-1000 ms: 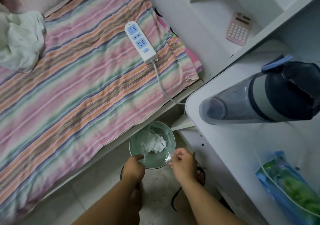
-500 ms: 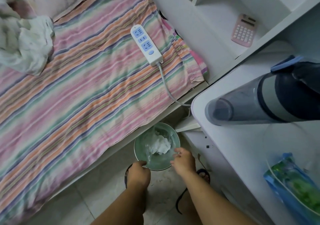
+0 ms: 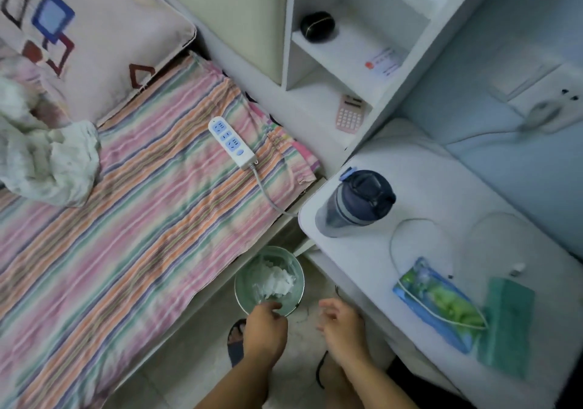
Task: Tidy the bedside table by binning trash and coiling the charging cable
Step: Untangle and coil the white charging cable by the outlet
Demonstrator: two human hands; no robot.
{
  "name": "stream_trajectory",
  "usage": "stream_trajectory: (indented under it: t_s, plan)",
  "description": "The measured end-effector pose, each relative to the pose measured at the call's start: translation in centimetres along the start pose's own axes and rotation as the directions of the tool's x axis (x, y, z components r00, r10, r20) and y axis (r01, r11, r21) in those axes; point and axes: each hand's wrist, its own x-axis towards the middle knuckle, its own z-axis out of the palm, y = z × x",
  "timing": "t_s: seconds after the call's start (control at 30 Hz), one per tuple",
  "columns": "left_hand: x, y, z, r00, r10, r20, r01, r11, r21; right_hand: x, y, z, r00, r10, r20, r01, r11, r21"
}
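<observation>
A small green bin (image 3: 243, 285) stands on the floor between the bed and the white bedside table (image 3: 441, 194), with crumpled white trash (image 3: 277, 281) inside. My left hand (image 3: 263, 329) rests at the bin's near rim, fingers curled on the edge. My right hand (image 3: 340, 326) hovers just right of the bin, fingers loosely apart and holding nothing. A thin white charging cable (image 3: 407, 222) loops loosely over the table top and across a blue-green packet (image 3: 438, 301); its plug end (image 3: 517, 270) lies near the table's right side.
A dark drinking bottle (image 3: 356, 203) stands at the table's left corner. A green cloth (image 3: 508, 323) lies beside the packet. A power strip (image 3: 232, 142) lies on the striped bed (image 3: 126, 219). Shelves hold a pink calculator (image 3: 350, 115) and a black case (image 3: 317, 26).
The view has lifted, showing more of the table and shelves. My right hand has drawn back from the bin's rim and opened; my left hand stays at the rim.
</observation>
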Motion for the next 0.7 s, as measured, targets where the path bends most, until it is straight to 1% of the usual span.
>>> stream_trajectory:
  t_s: [0.07, 0.17, 0.27, 0.33, 0.53, 0.63, 0.7]
  plan:
    - [-2.2, 2.6, 0.3, 0.996, 0.084, 0.021, -0.084, 0.996, 0.018, -1.9, -0.8, -2.2, 0.999, -0.033, -0.021, 0.033, 0.999, 0.008]
    - [-5.4, 6.1, 1.7, 0.976, 0.202, 0.088, -0.206, 0.977, 0.049, -4.3, -1.2, -5.7, 0.991, -0.081, -0.104, 0.084, 0.996, 0.024]
    - [-7.6, 8.9, 3.1, 0.952, 0.275, 0.135, -0.287, 0.955, 0.080, -6.1, -0.9, -9.3, 0.975, -0.128, -0.184, 0.141, 0.988, 0.063]
    - [-8.5, 10.7, 4.1, 0.941, 0.308, 0.141, -0.322, 0.943, 0.090, -6.8, -0.5, -11.7, 0.963, -0.135, -0.232, 0.163, 0.981, 0.104]
    - [-8.8, 15.3, 7.7, 0.951, 0.293, 0.101, -0.300, 0.951, 0.071, -7.0, 2.5, -17.6, 0.925, -0.065, -0.374, 0.155, 0.964, 0.216]
    - [-8.4, 16.9, 9.5, 0.973, 0.223, 0.064, -0.226, 0.973, 0.054, -6.0, 3.8, -20.0, 0.910, -0.025, -0.414, 0.141, 0.957, 0.252]
    - [-8.0, 17.8, 10.5, 0.981, 0.193, 0.016, -0.193, 0.978, 0.082, -5.3, 4.5, -21.3, 0.902, -0.005, -0.432, 0.137, 0.952, 0.275]
